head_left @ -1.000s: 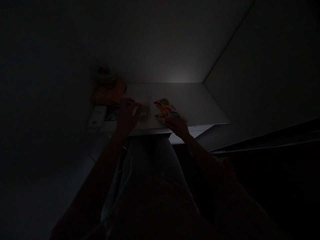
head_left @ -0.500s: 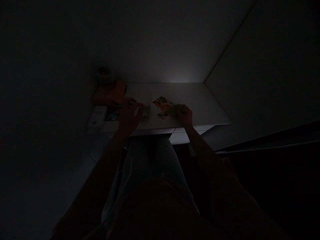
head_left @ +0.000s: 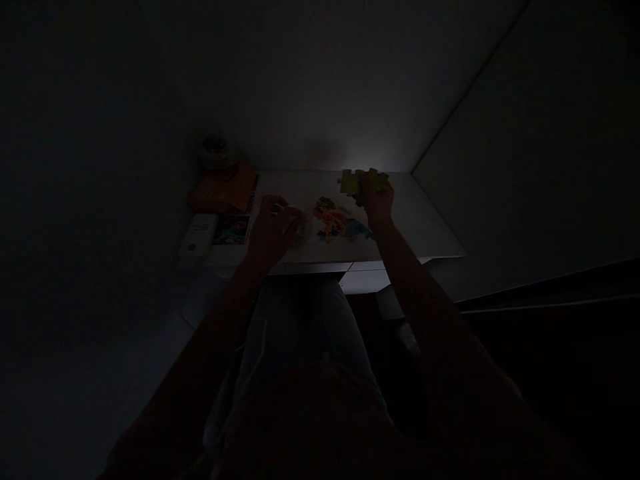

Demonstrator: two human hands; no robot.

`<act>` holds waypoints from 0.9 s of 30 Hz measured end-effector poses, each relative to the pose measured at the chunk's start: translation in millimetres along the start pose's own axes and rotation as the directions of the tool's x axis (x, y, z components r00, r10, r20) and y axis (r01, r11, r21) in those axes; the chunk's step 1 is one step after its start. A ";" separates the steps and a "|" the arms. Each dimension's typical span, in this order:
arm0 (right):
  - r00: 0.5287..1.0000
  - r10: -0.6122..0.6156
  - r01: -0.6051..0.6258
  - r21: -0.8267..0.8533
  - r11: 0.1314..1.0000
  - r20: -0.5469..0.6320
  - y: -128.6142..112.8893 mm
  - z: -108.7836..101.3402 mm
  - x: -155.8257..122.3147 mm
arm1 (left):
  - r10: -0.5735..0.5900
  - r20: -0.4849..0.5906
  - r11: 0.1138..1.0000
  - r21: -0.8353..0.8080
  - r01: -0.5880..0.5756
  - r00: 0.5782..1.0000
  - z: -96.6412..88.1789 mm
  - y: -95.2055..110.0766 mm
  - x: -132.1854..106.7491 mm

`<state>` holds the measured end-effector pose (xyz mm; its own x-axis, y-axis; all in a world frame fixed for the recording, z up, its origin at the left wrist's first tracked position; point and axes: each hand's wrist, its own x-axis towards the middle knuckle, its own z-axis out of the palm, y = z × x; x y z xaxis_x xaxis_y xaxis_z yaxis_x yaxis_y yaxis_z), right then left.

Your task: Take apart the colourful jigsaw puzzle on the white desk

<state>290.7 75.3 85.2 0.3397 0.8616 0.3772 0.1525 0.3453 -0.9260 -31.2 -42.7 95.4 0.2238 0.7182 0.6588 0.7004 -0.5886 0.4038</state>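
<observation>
In dim light, my right hand (head_left: 377,200) is raised over the back of the white table. It grips a cluster of yellow-green jigsaw puzzle pieces (head_left: 351,183) with knobbed edges, which jut out on both sides of the fingers. On the table below lies a partly joined jigsaw puzzle (head_left: 330,220) in orange, green and blue. My left hand (head_left: 273,227) is to the left of it, with curled fingers and the thumb close to the forefinger. At those fingertips is a pale, blurred, see-through thing (head_left: 301,230) that I cannot make out.
An orange bag (head_left: 225,189) stands at the table's back left, before a clear container (head_left: 215,152). A dark picture (head_left: 231,230) and a white box-like device (head_left: 197,235) lie nearer. Walls close off the back and right of the table (head_left: 420,227).
My right hand has risen off the puzzle toward the back, bringing the yellow-green pieces with it. More of the puzzle's blue part shows. My left hand has shifted slightly right.
</observation>
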 end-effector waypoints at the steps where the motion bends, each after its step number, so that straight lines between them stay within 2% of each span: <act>1: 1.000 -0.009 0.008 0.017 1.000 0.029 -8.3 7.2 4.4 | 0.002 0.005 1.000 -0.008 -0.002 1.000 0.7 0.7 0.5; 4: 0.990 -0.067 0.063 0.035 0.997 0.124 -36.8 31.1 12.0 | 0.012 0.007 1.000 -0.023 -0.012 1.000 2.6 1.3 1.4; 6: 0.956 -0.151 0.153 0.015 0.988 0.252 -57.9 47.4 12.0 | 0.018 0.010 1.000 -0.019 -0.018 1.000 3.3 0.3 1.9; 8: 0.871 -0.228 0.263 -0.021 0.965 0.434 -77.8 63.1 9.1 | 0.024 0.017 1.000 -0.019 -0.023 1.000 3.4 -1.5 2.3; 10: 0.778 -0.245 0.340 -0.060 0.938 0.578 -93.4 78.3 5.5 | 0.032 0.010 0.999 -0.028 -0.032 0.999 3.0 -3.4 2.5; 12: 0.737 -0.227 0.354 -0.078 0.932 0.637 -102.7 93.3 3.3 | 0.045 -0.006 0.998 -0.036 -0.045 0.999 2.2 -4.8 2.2; 14: 0.750 -0.205 0.305 -0.053 0.951 0.629 -106.6 107.6 3.1 | 0.054 -0.022 0.998 -0.042 -0.055 0.998 1.3 -5.5 1.6; 18: 0.814 -0.142 0.112 0.088 0.990 0.563 -105.5 131.5 4.1 | 0.026 0.002 0.999 -0.039 -0.026 1.000 0.0 -5.3 0.7; 21: 0.801 -0.116 0.031 0.153 0.988 0.587 -99.8 142.6 0.2 | 0.027 -0.004 0.999 -0.047 -0.027 1.000 0.5 -4.9 0.7; 24: 0.774 -0.126 0.045 0.145 0.988 0.621 -91.9 146.3 -6.9 | 0.063 -0.043 0.996 -0.066 -0.066 0.997 1.3 -5.2 0.5; 27: 0.758 -0.110 0.049 0.112 0.992 0.643 -87.2 143.1 -12.4 | 0.051 -0.031 0.997 -0.061 -0.053 0.998 1.7 -6.4 0.8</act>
<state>140.4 87.8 159.3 -0.3564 0.8540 0.3790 0.0641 0.4270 -0.9020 -34.4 -37.8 92.2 0.2387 0.6753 0.6979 0.6452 -0.6474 0.4058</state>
